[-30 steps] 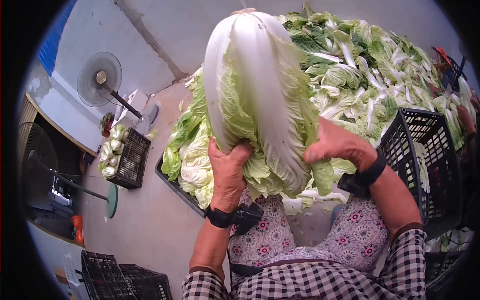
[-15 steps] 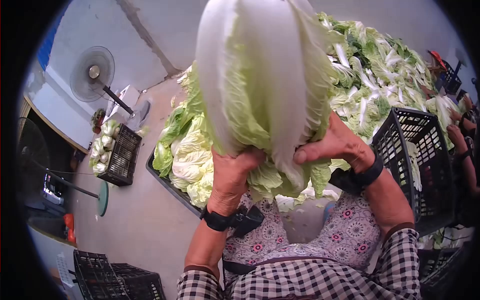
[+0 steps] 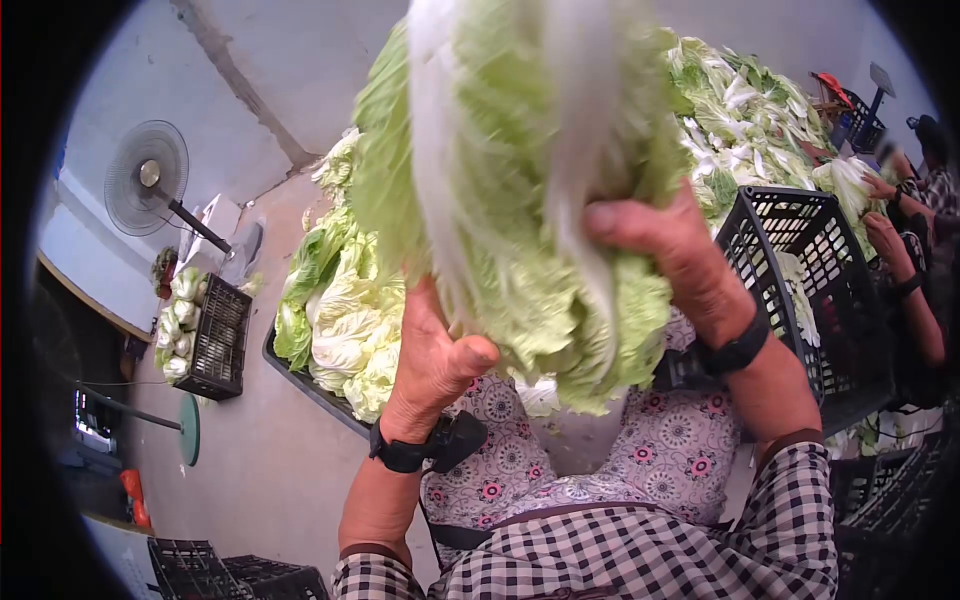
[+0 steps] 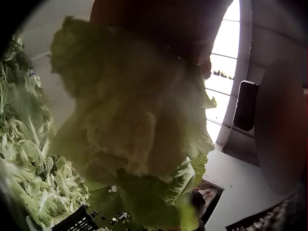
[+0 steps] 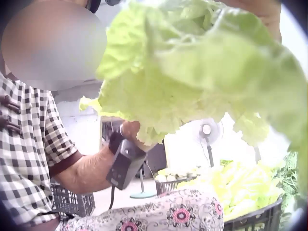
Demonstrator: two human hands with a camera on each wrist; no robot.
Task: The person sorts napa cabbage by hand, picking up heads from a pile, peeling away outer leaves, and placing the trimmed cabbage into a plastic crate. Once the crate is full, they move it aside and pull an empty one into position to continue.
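Note:
A large napa cabbage (image 3: pixel 520 200) with white ribs and pale green leaves is held up close before the head camera, blurred by motion. Its base is cut off by the top of the view, and its frilly leaf tips hang downward. My left hand (image 3: pixel 432 350) holds it at the lower left, the thumb in front and the fingers partly behind the leaves. Higher up on the other side, my right hand (image 3: pixel 675 255) grips it with the thumb across a white rib, its fingers hidden behind. Leaves (image 4: pixel 130 115) fill most of the left wrist view.
A black crate (image 3: pixel 275 350) of cabbages stands ahead to the left, another crate (image 3: pixel 222 335) farther off. At right is a tall black crate (image 3: pixel 800 290) with a few leaves inside. Behind lies a leaf heap (image 3: pixel 750 120); another person's hands (image 3: pixel 885 235) work at the far right.
The cabbage has come up nearer the camera and turned, its base leaving the top of the view. My right hand closed in and rose along its side. The head view has swung right.

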